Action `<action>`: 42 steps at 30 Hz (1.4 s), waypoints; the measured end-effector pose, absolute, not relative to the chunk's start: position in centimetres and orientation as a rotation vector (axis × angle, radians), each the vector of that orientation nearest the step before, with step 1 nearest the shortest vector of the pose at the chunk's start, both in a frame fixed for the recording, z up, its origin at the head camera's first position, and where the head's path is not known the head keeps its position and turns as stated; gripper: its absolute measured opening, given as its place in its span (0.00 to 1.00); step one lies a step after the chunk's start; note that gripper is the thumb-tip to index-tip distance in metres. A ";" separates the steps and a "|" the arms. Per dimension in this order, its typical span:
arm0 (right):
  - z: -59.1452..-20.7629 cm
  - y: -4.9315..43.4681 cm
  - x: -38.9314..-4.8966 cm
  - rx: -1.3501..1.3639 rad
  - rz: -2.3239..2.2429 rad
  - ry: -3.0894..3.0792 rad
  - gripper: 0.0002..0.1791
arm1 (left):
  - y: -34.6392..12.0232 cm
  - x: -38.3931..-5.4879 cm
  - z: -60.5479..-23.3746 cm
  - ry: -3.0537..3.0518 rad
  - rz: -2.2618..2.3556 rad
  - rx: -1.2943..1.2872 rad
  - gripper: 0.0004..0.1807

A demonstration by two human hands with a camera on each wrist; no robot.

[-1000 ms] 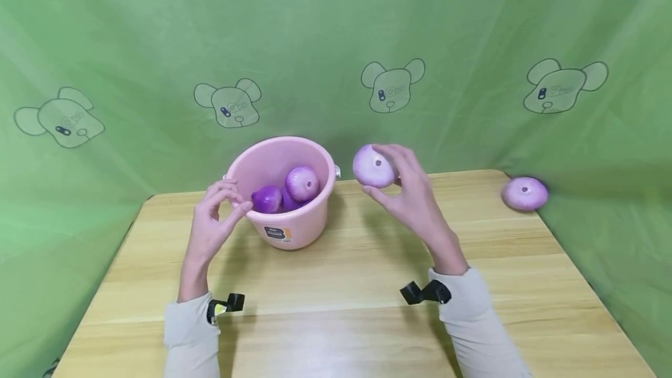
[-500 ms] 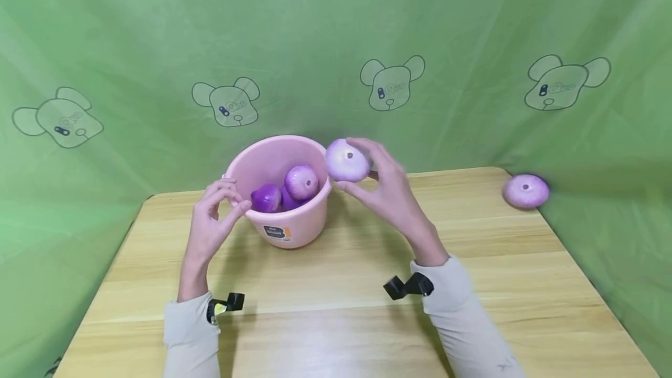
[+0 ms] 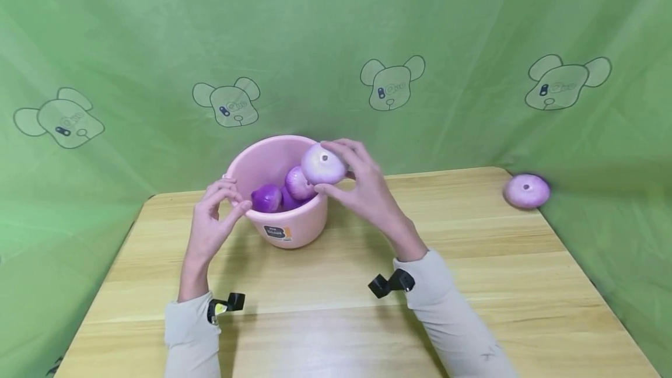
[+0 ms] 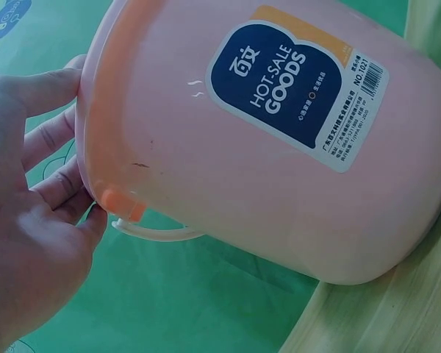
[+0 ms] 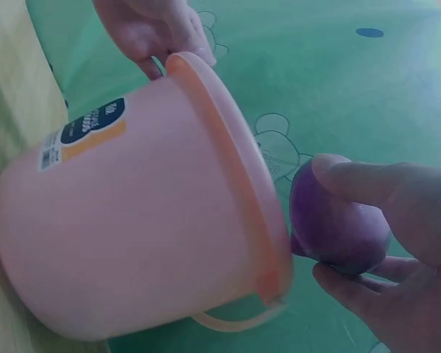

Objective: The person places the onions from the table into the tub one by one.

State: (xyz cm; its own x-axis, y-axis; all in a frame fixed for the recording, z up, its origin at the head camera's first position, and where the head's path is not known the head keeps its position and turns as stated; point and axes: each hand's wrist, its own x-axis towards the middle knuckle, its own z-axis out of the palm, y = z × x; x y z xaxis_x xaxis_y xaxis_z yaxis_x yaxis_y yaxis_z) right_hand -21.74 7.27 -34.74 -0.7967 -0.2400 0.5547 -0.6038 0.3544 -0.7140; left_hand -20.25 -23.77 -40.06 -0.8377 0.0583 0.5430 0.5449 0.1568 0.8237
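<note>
A pink bucket [image 3: 310,225] stands on the table, with purple onions inside: a dark one [image 3: 266,198], a paler one [image 3: 298,183] and part of another between them. My left hand [image 3: 209,220] grips the bucket's left rim, thumb and fingers at its edge, as the left wrist view also shows. My right hand [image 3: 367,186] holds a pale purple onion [image 3: 321,164] between thumb and fingers, over the bucket's right rim. From the right wrist view, this onion [image 5: 336,224] appears just above the mouth, its tip beside the rim.
Another onion [image 3: 527,191] lies at the table's far right edge, near the green cloth [image 3: 315,28] that hangs behind and beside the wooden table [image 3: 325,331]. A white handle [image 4: 162,234] hangs at the bucket's side. Both wrists carry small black cameras.
My right hand has moved left with the onion, from beside the bucket to over its right rim. The left hand and the bucket have stayed in place.
</note>
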 end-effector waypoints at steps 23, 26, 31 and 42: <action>-35.5 4.7 -22.1 0.810 1.246 -2.417 0.34 | -24.0 -20.2 -40.5 -2.062 -1.732 -0.537 0.05; -35.6 4.7 -22.1 0.809 1.245 -2.420 0.30 | -24.0 -20.2 -40.5 -2.062 -1.731 -0.537 0.05; -35.7 4.9 -22.0 0.809 1.240 -2.400 0.26 | -23.8 -20.2 -40.3 -2.066 -1.734 -0.537 0.05; -35.7 6.8 -21.1 0.748 1.221 -2.362 0.25 | -23.8 -20.3 -40.3 -2.066 -1.733 -0.541 0.05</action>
